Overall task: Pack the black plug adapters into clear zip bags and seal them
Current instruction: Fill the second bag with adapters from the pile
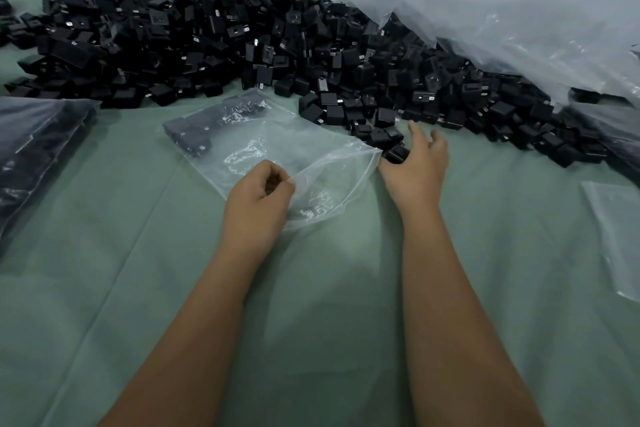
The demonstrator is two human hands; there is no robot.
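A clear zip bag [277, 152] lies on the green table cover, its mouth facing right and held open. Several black plug adapters [197, 133] sit at its far closed end. My left hand [258, 199] pinches the near lip of the bag's mouth. My right hand [417, 165] is at the mouth's right corner, thumb and fingers curled round a black adapter [396, 153]. A large heap of black adapters [242, 35] fills the back of the table and reaches down to my right hand.
A filled bag of adapters [38, 149] lies at the left edge. A big crumpled clear plastic sack [502, 28] covers the heap's right side. Empty flat zip bags [616, 236] lie at the right edge. The green cover [329, 322] stretches toward me.
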